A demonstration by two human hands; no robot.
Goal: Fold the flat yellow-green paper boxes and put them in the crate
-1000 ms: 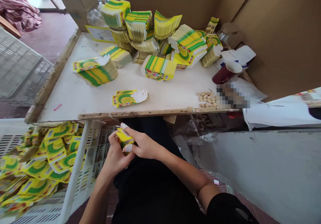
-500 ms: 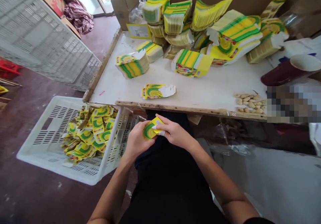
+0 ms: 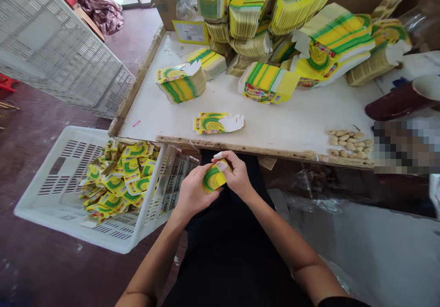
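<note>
Between my two hands, above my lap, is a small yellow-and-green carton [image 3: 213, 178]. My left hand [image 3: 194, 190] wraps round its left side and lower edge. The thumb and fingers of my right hand [image 3: 236, 175] pinch its upper right end, and white coverings show on some of these fingertips. On the table just beyond lies an unfolded flat carton [image 3: 211, 123] with white flaps at its right. To the left, a white plastic crate [image 3: 44, 197] holds a heap of yellow-and-green cartons [image 3: 132, 169].
Stacks of flat cartons [image 3: 180, 84] stand along the back of the white table [image 3: 285, 123]. Peanuts [image 3: 349, 142] and a dark red cup [image 3: 395, 101] are at the right. Wooden strips edge the table. More white crates [image 3: 51, 46] rise at the upper left.
My right hand has shifted up to the carton's upper end, where the end flap no longer shows. The carton has turned slightly, and the view has moved a little.
</note>
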